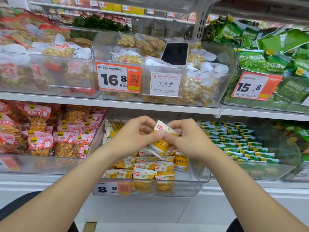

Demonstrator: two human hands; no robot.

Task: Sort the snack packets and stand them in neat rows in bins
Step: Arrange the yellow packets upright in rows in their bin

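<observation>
Pinched between the curled fingertips of left hand [133, 133] and right hand [189, 139]: a few yellow packets [163, 128], held just above the rows in the clear bin [184, 189].

This is a shop, in its snack aisle. Metal shelves [66, 100] carry clear bins [184, 188] filled with many identical packets [145, 174]. Orange price tags [117, 77] reading 16.8, 15.8 and 8.8 sit on the bin fronts, one with a QR code [134, 79], beside a white certificate label [165, 84].
</observation>
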